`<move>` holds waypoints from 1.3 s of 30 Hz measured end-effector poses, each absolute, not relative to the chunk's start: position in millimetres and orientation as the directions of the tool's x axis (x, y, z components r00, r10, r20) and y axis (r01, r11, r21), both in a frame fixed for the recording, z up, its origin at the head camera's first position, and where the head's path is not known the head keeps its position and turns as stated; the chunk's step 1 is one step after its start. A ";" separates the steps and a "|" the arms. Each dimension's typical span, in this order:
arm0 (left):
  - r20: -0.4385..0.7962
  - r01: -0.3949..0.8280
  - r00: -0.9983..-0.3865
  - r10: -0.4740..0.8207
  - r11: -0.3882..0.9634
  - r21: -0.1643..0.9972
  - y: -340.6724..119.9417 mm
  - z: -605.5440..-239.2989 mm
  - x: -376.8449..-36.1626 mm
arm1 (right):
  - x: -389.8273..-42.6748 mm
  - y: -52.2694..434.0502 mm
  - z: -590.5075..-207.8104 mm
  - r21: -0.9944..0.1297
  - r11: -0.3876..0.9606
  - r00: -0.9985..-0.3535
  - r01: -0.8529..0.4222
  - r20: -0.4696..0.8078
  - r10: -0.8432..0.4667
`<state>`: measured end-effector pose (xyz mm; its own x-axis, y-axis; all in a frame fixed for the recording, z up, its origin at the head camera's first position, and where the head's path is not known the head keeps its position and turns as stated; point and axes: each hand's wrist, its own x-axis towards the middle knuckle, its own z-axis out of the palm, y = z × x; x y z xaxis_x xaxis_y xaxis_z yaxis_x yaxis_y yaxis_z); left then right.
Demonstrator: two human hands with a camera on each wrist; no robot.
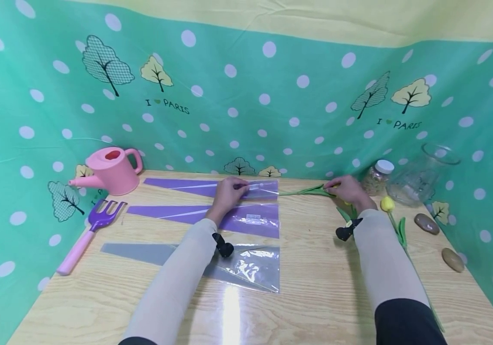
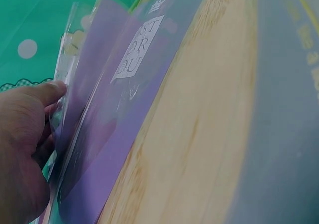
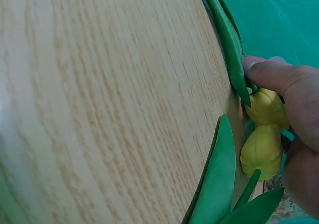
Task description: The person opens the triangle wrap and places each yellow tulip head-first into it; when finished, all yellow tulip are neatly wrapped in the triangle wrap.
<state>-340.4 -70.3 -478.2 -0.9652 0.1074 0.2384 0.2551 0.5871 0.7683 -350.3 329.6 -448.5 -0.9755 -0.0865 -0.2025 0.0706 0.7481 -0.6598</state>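
At the back of the table, my left hand (image 1: 228,195) pinches the upper film of a clear-and-purple flower sleeve (image 1: 181,186). In the left wrist view, thumb and fingers hold this film (image 2: 72,79) lifted from the purple backing. My right hand (image 1: 350,190) pinches a yellow artificial tulip (image 3: 267,109) by its stem just below the bloom. Its green stem and leaves (image 1: 314,190) point left, the stem's end overlapping the sleeve's open right edge. Close under the right hand lies a second yellow tulip (image 3: 261,153), its bloom beside the held one.
Another purple sleeve (image 1: 246,221) and a grey sleeve (image 1: 138,251) lie nearer. A pink watering can (image 1: 114,175) and purple fork (image 1: 88,235) stand left. Rightward are a lidded jar (image 1: 376,179), glass vase (image 1: 415,182), yellow tulip (image 1: 387,203) and two stones (image 1: 426,224).
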 end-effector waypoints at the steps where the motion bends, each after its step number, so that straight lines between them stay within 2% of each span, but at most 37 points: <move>1: 0.237 0.253 -0.966 0.107 0.586 0.770 -70.2 -478.1 -340.2 | -349.9 329.1 -447.9 -0.653 0.754 -0.976 0.067 -0.201 -0.087; 7: 0.214 0.234 -0.971 0.104 0.582 0.779 -69.8 -476.7 -340.0 | -346.4 321.0 -441.1 -0.678 0.735 -0.980 -0.009 -0.139 -0.139; 12: 0.211 0.233 -0.972 0.107 0.574 0.785 -70.3 -474.3 -339.6 | -343.6 308.6 -437.9 -0.664 0.737 -0.981 -0.130 -0.020 -0.191; 14: 0.214 0.236 -0.971 0.107 0.571 0.786 -70.6 -473.2 -339.1 | -342.5 303.1 -438.8 -0.681 0.719 -0.981 -0.141 0.000 -0.193; 19: 0.215 0.237 -0.971 0.107 0.568 0.788 -70.1 -472.7 -338.2 | -340.3 290.1 -445.8 -0.752 0.652 -0.989 -0.100 0.004 -0.147; 25: 0.227 0.240 -0.969 0.096 0.575 0.782 -68.3 -472.0 -337.9 | -336.9 275.3 -457.6 -0.774 0.621 -0.990 -0.123 0.050 -0.133; 39: 0.215 0.224 -0.973 0.086 0.588 0.777 -65.6 -473.6 -337.0 | -338.9 241.4 -476.5 -0.831 0.548 -0.991 -0.096 0.026 -0.133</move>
<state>-337.0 -65.6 -473.6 -0.9729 0.0860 0.2148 0.2236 0.5881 0.7772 -338.9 241.4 -476.5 -0.9907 -0.1333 0.0264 -0.0959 0.5481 -0.8309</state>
